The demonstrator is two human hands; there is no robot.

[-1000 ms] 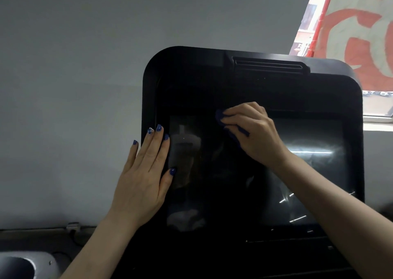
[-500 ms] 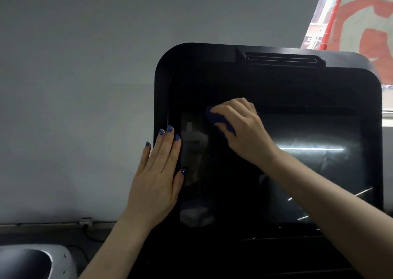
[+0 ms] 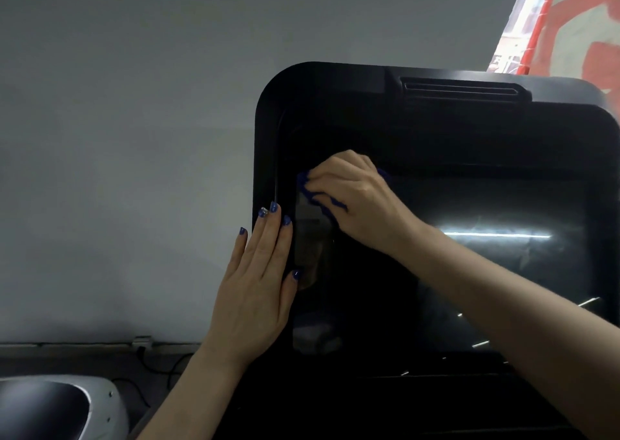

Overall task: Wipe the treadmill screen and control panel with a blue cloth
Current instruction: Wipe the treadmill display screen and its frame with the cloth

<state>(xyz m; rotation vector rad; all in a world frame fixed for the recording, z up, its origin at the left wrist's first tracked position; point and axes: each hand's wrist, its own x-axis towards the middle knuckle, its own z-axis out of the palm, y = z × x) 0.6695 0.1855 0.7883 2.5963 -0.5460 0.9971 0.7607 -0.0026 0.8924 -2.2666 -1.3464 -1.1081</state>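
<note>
Black glossy plastic and glass: treadmill console [image 3: 436, 117], rounded corners, a slotted vent [image 3: 459, 89] along its top edge, above and right of both sets of fingers. Dark screen [image 3: 503, 255] set within; it carries streaks of reflected light to the right of the right wrist.

Grey matte wall [image 3: 127, 137] behind, left of the left fingertips. Window [image 3: 570, 27] at upper right with a red-and-white pattern. Dark ledge [image 3: 84, 355] along the wall foot, with a small white fitting and black cables, below and left of the left wrist. White-rimmed rounded object [image 3: 100, 402], dark inside, at lower left.

Left hand [image 3: 258, 292]: flat against the console's left border, fingers straight and close together, pointing up, blue-painted nails, thumb tip lying on the screen's edge. Holds nothing.

Right hand [image 3: 355, 198]: forearm crosses the screen from lower right; fingers curled and bunched, gripping the blue cloth [image 3: 318, 198] and pressing it on the screen's upper left corner, just above and right of the left fingertips. Cloth mostly hidden beneath the fingers; a crumpled edge shows below and left of them, a small bit behind the knuckles.
</note>
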